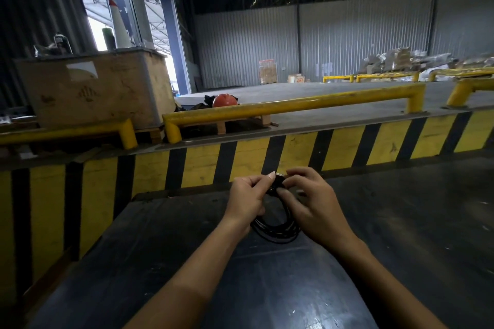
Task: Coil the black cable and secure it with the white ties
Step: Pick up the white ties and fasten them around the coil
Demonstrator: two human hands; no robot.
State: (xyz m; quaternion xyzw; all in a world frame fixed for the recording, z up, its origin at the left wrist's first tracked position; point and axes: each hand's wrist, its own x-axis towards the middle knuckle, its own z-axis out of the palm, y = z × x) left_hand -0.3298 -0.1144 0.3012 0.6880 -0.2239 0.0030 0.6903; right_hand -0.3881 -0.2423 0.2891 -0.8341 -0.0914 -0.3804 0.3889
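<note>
The black cable [275, 232] hangs as a coil of several loops between my two hands, above a dark work surface [267, 288]. My left hand [247, 196] pinches the top of the coil with thumb and fingers. Facing it, my right hand [312, 200] grips the same top part from the other side. The lower loops droop below my hands and touch or nearly touch the surface. I see no white tie; the pinched spot is hidden by my fingers.
A yellow-and-black striped barrier [240, 157] runs across just beyond my hands. Yellow guard rails [294, 105], a large wooden crate [93, 88] and an orange helmet [224, 100] stand behind it. Further back lies an open warehouse floor.
</note>
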